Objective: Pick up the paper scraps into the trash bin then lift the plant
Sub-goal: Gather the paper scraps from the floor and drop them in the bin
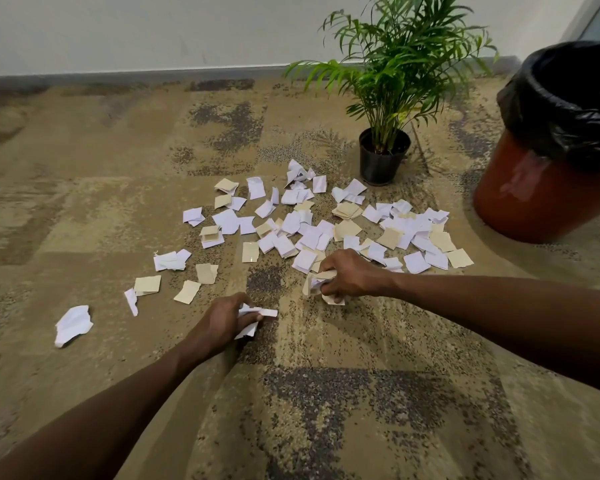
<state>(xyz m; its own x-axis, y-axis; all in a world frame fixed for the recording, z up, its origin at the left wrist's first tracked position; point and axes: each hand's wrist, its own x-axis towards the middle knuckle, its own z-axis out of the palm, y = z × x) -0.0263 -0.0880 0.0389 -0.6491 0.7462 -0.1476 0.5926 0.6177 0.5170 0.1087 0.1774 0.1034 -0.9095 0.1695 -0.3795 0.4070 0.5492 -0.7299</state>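
Several white and tan paper scraps (312, 223) lie scattered across the carpet in the middle of the view. My left hand (222, 320) is low over the carpet at the pile's near edge, fingers closed on white scraps (253, 315). My right hand (347, 275) rests at the pile's front edge, gripping a bunch of crumpled white and tan scraps (321, 285). A green palm plant (402, 64) stands in a black pot (381, 157) just behind the pile. At the right edge stands the red trash bin (534, 192) with a black liner (575, 109), open at the top.
The floor is tan carpet with dark speckled patches (326, 393). A white wall with a grey baseboard (136, 76) runs across the back. One crumpled white scrap (72, 323) lies apart at the left.
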